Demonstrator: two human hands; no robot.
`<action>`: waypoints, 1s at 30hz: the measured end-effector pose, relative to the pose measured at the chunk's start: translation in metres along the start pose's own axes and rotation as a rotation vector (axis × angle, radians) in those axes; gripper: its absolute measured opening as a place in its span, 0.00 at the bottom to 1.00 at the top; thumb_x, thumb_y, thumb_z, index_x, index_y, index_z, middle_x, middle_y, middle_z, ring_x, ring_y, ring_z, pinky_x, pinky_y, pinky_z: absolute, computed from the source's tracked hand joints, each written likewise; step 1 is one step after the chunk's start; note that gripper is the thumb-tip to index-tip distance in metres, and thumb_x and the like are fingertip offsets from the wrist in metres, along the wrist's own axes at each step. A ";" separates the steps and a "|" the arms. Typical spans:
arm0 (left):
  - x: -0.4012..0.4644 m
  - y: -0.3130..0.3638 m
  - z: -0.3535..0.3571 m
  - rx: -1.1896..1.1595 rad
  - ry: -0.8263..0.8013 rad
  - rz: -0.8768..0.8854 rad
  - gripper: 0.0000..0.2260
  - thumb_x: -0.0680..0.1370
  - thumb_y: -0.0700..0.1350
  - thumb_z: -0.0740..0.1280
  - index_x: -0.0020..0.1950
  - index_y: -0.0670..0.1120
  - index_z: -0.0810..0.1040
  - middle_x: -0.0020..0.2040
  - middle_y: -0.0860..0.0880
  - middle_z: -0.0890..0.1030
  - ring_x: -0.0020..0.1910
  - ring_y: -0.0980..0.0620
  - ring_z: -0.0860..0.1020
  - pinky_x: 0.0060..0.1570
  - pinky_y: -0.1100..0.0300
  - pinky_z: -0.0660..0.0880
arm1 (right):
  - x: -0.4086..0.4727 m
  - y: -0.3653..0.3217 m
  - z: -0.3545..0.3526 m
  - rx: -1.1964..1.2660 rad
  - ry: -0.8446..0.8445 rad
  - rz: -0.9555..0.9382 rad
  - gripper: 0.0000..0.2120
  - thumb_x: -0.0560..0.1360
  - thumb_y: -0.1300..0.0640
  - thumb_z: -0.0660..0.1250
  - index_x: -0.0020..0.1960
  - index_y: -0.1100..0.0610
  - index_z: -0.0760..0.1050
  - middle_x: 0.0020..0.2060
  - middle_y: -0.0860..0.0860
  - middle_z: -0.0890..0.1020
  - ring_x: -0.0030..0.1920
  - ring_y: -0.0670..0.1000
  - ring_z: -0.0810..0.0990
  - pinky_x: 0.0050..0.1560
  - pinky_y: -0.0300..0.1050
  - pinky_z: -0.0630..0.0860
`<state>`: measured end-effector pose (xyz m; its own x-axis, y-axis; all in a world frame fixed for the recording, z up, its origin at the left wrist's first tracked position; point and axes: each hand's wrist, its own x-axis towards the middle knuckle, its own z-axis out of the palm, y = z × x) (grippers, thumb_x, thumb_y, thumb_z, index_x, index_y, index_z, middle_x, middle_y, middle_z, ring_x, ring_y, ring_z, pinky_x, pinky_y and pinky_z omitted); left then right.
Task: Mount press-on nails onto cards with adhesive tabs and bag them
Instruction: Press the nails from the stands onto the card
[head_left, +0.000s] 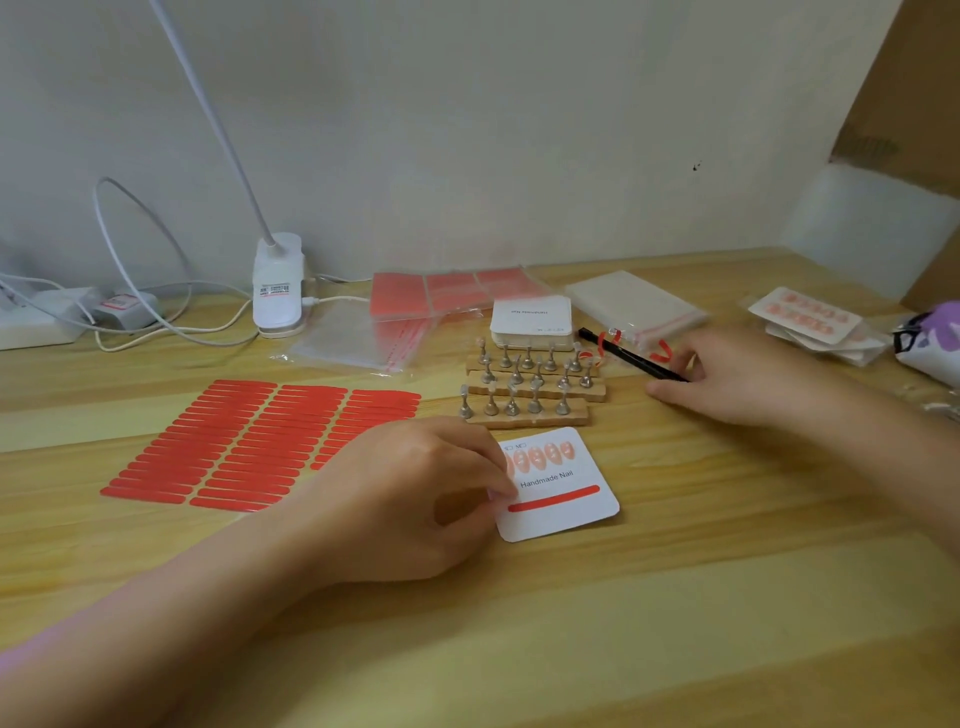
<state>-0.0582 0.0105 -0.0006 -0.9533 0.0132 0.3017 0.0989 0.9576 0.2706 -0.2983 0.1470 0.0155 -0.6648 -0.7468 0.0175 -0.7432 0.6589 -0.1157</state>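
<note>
- Head view: the left hand (415, 493) presses on the left edge of a white card (563, 499) lying flat on the wooden table (675, 597), fingers curled with the thumb and fingertips pinching the card's edge.
- The card already carries a row of pale pink nails (540, 456) along its top, and a red adhesive strip (553, 498) lies under the printed words, with no nails on it.
- The right hand (727, 379) reaches to the black tweezers (631, 356) behind the nail stands (527, 387); its fingers curl at the tool's near end, though motion blur leaves it unclear whether they have closed on it.
- The step looks like fetching the tool to work on the lower strip. To do it well, the left hand should keep the card pinned flat, and the tool should be lifted clear before it swings over the stands.
- The stands sit just behind the card and carry small pieces on upright pins, so a low sweep could knock them.
- The sheet of red tabs (260, 447) lies just left of the left hand; the stack of blank cards (531, 317) and the clear bags (636, 306) sit behind the stands.
- Open table lies in front of and to the right of the card.
</note>
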 end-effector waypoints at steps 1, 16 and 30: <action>-0.001 0.000 0.000 -0.004 -0.005 0.002 0.08 0.71 0.45 0.67 0.47 0.50 0.84 0.46 0.57 0.82 0.45 0.60 0.78 0.38 0.62 0.77 | 0.004 -0.001 -0.002 0.011 -0.033 0.002 0.10 0.74 0.46 0.66 0.42 0.53 0.76 0.33 0.43 0.71 0.33 0.42 0.68 0.29 0.37 0.61; -0.019 0.002 0.004 -0.040 0.026 -0.022 0.10 0.74 0.45 0.66 0.53 0.50 0.83 0.54 0.57 0.81 0.53 0.60 0.78 0.46 0.61 0.77 | 0.005 0.005 -0.036 0.618 -0.227 0.102 0.09 0.74 0.55 0.67 0.42 0.61 0.81 0.30 0.49 0.79 0.27 0.44 0.72 0.25 0.35 0.69; -0.021 0.002 0.007 -0.046 0.034 -0.031 0.11 0.73 0.44 0.66 0.53 0.50 0.83 0.54 0.56 0.81 0.53 0.62 0.76 0.48 0.71 0.71 | -0.001 0.007 -0.042 0.251 -0.046 -0.032 0.03 0.73 0.57 0.68 0.44 0.54 0.80 0.30 0.51 0.80 0.26 0.45 0.73 0.27 0.34 0.67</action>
<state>-0.0397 0.0140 -0.0130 -0.9461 -0.0267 0.3228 0.0833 0.9430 0.3221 -0.3060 0.1561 0.0560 -0.6329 -0.7740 -0.0192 -0.7182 0.5962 -0.3587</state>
